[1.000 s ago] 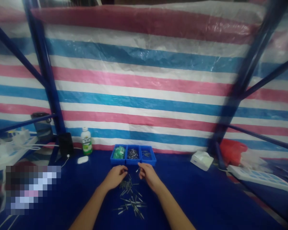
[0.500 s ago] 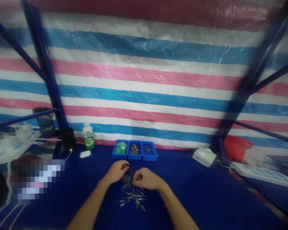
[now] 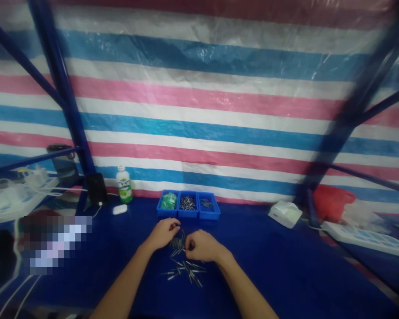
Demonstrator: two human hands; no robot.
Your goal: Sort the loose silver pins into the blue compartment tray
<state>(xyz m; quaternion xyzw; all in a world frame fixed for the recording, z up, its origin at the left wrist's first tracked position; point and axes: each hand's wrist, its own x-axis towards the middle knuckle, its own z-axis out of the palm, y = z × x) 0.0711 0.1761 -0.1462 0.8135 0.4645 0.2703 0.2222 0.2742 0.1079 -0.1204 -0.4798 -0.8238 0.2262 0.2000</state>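
Note:
My left hand rests at the left edge of a small group of thin metal pieces, its fingers curled with the thumb near the forefinger. Across from it, my right hand is closed in a pinch at the right edge of the same group. Whatever either hand holds is too small or hidden to make out. Closer to me lies a loose pile of slim, pointed metal rods, pointing in many directions on the dark blue table.
Behind my hands stand three joined blue bins: one with green packets, one with dark metal parts, one with a few thin pieces. A bottle, white case and phone stand left; a tissue pack lies right.
The view has tipped slightly, so the bins and bottle sit a little higher and further right. Both hands stay around the metal pieces, with only small finger movement.

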